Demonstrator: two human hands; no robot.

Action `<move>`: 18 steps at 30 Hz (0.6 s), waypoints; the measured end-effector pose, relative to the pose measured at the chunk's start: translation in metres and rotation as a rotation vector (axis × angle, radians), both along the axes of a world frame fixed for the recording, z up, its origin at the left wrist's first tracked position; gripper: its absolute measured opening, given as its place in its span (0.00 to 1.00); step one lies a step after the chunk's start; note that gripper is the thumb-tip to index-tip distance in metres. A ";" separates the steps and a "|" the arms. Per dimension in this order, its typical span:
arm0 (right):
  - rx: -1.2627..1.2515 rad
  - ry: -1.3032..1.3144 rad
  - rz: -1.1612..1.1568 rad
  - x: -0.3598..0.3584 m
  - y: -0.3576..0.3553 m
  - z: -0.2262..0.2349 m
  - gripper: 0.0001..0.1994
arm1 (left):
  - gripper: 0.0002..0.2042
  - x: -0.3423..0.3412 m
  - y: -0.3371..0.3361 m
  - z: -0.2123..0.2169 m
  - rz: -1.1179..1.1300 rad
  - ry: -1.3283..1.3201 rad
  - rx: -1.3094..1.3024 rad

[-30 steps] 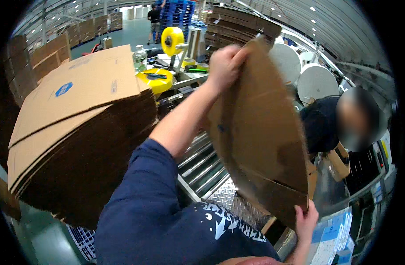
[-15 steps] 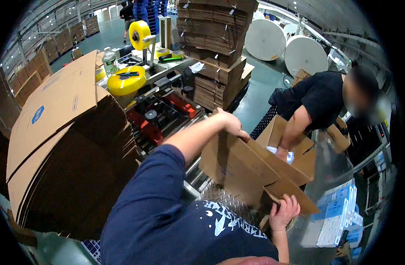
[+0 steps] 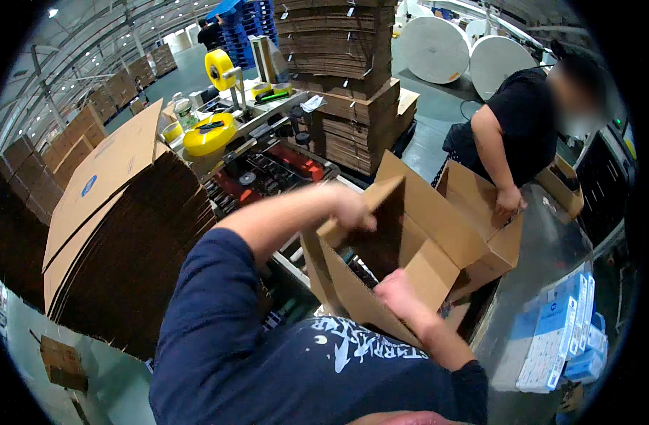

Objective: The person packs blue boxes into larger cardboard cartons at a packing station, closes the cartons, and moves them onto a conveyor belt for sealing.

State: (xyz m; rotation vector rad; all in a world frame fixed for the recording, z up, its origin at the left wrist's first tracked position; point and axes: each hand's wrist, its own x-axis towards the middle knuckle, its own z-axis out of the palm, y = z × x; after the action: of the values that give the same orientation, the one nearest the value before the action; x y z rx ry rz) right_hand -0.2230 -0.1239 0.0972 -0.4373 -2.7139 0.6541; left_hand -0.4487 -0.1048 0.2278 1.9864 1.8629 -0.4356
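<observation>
A brown cardboard box [image 3: 427, 265] stands opened out in front of me, its flaps raised and its inside partly in shadow. My left hand [image 3: 353, 211] is over the box's left end beside a flap, its fingers smeared by motion. At the near wall, my right hand [image 3: 399, 292] is closed, with the cardboard edge at its fingers. Just beyond stands a second open box [image 3: 505, 244], with a co-worker's hand [image 3: 510, 200] at its rim.
A tall stack of flat cartons [image 3: 119, 212] rises on my left. Behind it, a taping machine [image 3: 268, 173] carries yellow tape rolls [image 3: 210, 134]. Bundled cardboard [image 3: 339, 92] stands at the back. Blue-and-white packages [image 3: 555, 333] lie on the metal table [image 3: 509, 304] at right.
The folded cardboard has opened into a box shape. Both my hands have shifted from its outer edges to its near side and left end. The co-worker's hand has moved to the second box's rim.
</observation>
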 end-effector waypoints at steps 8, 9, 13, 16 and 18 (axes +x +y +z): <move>0.206 -0.182 -0.355 0.088 0.039 -0.023 0.21 | 0.41 0.010 -0.099 -0.038 -0.659 -0.428 -0.522; 0.071 -0.324 -0.228 0.087 0.047 0.005 0.21 | 0.43 0.008 -0.088 -0.060 -0.469 -0.510 -0.590; 0.014 -0.157 -0.242 0.046 0.068 0.095 0.18 | 0.51 0.018 -0.054 -0.102 -0.285 -0.098 0.052; 0.547 0.050 -0.576 0.020 0.068 0.100 0.21 | 0.52 0.026 -0.060 -0.121 -0.187 -0.155 0.302; 0.557 -0.131 -0.653 0.006 0.054 0.086 0.22 | 0.51 0.016 -0.074 -0.120 -0.048 -0.110 0.449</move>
State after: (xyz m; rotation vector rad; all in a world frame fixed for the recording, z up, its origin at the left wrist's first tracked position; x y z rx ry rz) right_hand -0.2171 -0.0698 0.1834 -1.1508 -2.4755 -0.3031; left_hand -0.4332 -0.1789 0.1077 2.2835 1.9744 0.0922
